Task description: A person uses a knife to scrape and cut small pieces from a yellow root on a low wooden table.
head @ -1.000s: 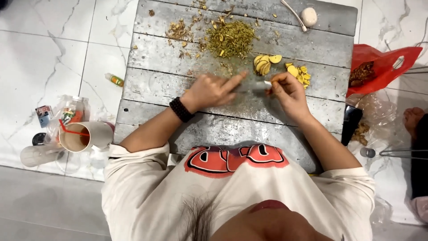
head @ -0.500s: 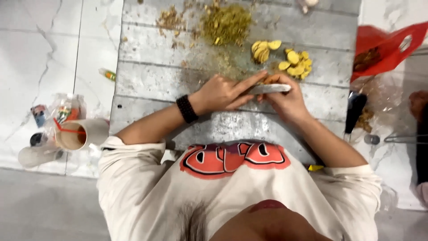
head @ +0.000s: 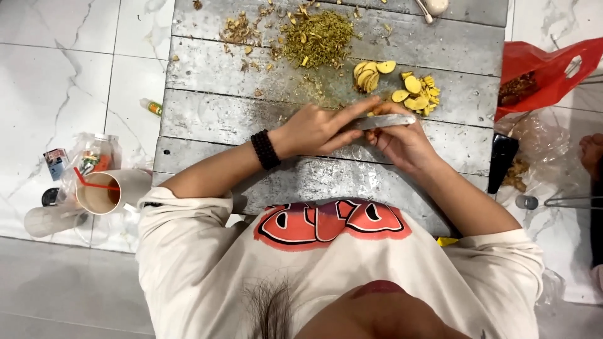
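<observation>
Head view: my right hand (head: 402,141) grips the knife (head: 380,121), and my left hand (head: 317,129) lays its fingers along the blade above the wooden board (head: 207,119). I'd wipe away from the edge, beside the yellow slices (head: 411,94).

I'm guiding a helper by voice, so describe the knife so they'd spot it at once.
Start at the grey wooden board in the middle of the white tiled floor. Near its right side, just below the yellow slices, the two hands meet. The knife lies level between them, under the left hand fingers and held by the right hand: the only shiny metal strip there.
</observation>
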